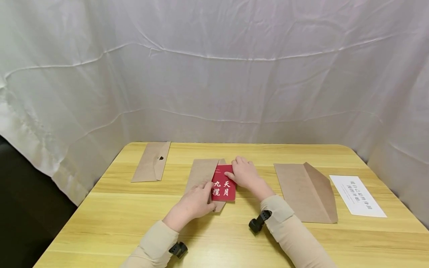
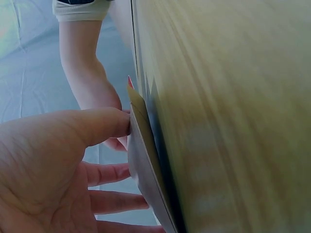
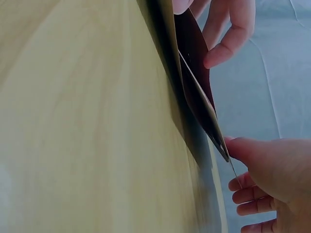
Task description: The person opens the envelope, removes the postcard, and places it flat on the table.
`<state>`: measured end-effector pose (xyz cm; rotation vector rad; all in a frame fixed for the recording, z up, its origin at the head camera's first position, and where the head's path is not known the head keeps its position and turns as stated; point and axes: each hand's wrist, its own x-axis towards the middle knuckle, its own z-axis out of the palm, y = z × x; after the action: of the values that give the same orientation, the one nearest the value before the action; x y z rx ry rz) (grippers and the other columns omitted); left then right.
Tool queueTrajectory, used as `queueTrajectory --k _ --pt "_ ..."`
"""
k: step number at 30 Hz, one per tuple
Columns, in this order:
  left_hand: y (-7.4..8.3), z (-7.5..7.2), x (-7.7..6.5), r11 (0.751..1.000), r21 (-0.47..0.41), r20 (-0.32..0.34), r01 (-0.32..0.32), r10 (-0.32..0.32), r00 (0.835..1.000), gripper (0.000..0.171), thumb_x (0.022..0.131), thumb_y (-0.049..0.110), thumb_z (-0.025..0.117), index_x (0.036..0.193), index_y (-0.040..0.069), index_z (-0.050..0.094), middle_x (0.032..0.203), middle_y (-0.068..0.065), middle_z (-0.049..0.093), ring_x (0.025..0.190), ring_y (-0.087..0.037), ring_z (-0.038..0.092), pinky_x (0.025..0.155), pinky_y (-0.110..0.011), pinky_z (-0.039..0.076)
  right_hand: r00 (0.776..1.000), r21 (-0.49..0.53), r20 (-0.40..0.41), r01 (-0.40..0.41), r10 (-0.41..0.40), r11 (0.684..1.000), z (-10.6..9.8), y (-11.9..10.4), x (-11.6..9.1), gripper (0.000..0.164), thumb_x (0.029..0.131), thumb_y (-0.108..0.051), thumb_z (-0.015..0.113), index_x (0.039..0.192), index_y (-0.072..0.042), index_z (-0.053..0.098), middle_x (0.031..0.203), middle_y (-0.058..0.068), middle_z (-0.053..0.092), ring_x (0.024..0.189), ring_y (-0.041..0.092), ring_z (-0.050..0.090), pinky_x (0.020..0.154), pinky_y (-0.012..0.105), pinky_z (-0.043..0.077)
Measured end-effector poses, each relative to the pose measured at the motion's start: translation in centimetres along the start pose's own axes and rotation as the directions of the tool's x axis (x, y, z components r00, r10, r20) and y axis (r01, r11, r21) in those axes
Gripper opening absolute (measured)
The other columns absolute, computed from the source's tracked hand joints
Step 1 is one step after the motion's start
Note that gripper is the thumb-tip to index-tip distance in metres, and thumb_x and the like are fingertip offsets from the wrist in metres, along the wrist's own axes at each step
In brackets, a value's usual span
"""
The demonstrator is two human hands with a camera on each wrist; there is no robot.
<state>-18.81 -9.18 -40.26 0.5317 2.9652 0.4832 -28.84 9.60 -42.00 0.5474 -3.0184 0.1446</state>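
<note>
A red card (image 1: pixel 223 191) with white characters lies partly inside the mouth of a brown paper envelope (image 1: pixel 202 172), its right part sticking out over the flap (image 1: pixel 219 207). My left hand (image 1: pixel 194 201) holds the envelope at its opening, fingers on the upper face and thumb near the lower edge. In the left wrist view that thumb touches the edge of the tilted envelope (image 2: pixel 142 150). My right hand (image 1: pixel 244 173) pinches the card's upper right corner, thumb on its face. The right wrist view shows the envelope's edge lifted off the table, with the dark red card (image 3: pixel 192 41) against it.
At the far left lies a closed brown envelope (image 1: pixel 149 163) with a dark fastener. To the right, a larger brown envelope (image 1: pixel 295 190) has its flap spread out. Beside it is a white card (image 1: pixel 356 197) with grey characters. A pale curtain (image 1: pixel 234 93) hangs behind the wooden table (image 1: pixel 110 223).
</note>
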Motion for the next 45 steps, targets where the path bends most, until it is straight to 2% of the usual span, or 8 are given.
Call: queueTrajectory --k 6,14,22,26,33,45 --pt "0.0 0.0 0.0 1.0 -0.005 0.003 0.007 -0.007 1.0 0.056 0.089 0.03 0.069 0.134 0.006 0.047 0.149 -0.026 0.042 0.137 -0.041 0.043 0.113 -0.052 0.037 1.0 0.028 -0.009 -0.008 0.009 1.0 0.1 0.3 -0.2 0.055 0.097 -0.047 0.055 0.124 0.0 0.052 0.116 0.015 0.054 0.109 0.029 0.052 0.096 0.049 0.046" --pt "-0.1 0.0 0.0 1.0 -0.007 -0.005 0.002 -0.002 1.0 0.048 0.088 0.03 0.069 0.127 0.008 0.05 0.147 -0.025 0.044 0.137 -0.04 0.043 0.114 -0.051 0.038 0.999 0.012 -0.04 0.003 -0.003 1.0 0.1 1.1 -0.8 0.052 0.096 -0.045 0.057 0.122 0.0 0.049 0.111 0.015 0.054 0.105 0.029 0.052 0.091 0.047 0.048" --pt "0.0 0.1 -0.1 1.0 -0.008 0.003 0.014 -0.014 1.0 0.06 0.088 0.031 0.069 0.137 0.006 0.046 0.149 -0.024 0.042 0.138 -0.04 0.042 0.114 -0.051 0.037 0.998 0.001 -0.066 0.011 -0.011 1.0 -0.3 2.3 -1.8 0.052 0.095 -0.045 0.059 0.119 0.001 0.049 0.108 0.015 0.053 0.101 0.03 0.051 0.089 0.047 0.048" --pt "-0.1 0.1 0.0 1.0 -0.014 0.003 0.014 -0.014 1.0 0.059 0.088 0.031 0.069 0.137 0.007 0.046 0.15 -0.023 0.043 0.14 -0.039 0.041 0.115 -0.051 0.036 0.997 0.009 -0.074 0.01 -0.009 1.0 -0.6 3.0 -2.4 0.052 0.094 -0.044 0.061 0.119 0.001 0.05 0.107 0.015 0.053 0.099 0.029 0.051 0.088 0.047 0.049" --pt "-0.1 0.1 -0.1 1.0 0.002 0.001 0.003 -0.003 1.0 0.061 0.087 0.031 0.069 0.137 0.005 0.046 0.149 -0.024 0.043 0.138 -0.04 0.042 0.115 -0.05 0.036 0.992 0.02 -0.127 0.024 -0.022 1.0 -1.1 4.3 -3.5 0.047 0.093 -0.041 0.064 0.11 0.001 0.051 0.1 0.014 0.053 0.092 0.029 0.052 0.081 0.047 0.048" --pt "-0.1 0.0 -0.1 1.0 0.013 -0.006 -0.025 0.025 1.0 0.06 0.087 0.029 0.069 0.136 0.003 0.046 0.147 -0.025 0.045 0.137 -0.041 0.044 0.115 -0.05 0.035 0.986 0.081 -0.154 0.074 -0.061 0.994 -1.4 6.8 -4.8 0.039 0.09 -0.035 0.068 0.097 -0.002 0.049 0.087 0.009 0.046 0.079 0.025 0.044 0.072 0.039 0.042"
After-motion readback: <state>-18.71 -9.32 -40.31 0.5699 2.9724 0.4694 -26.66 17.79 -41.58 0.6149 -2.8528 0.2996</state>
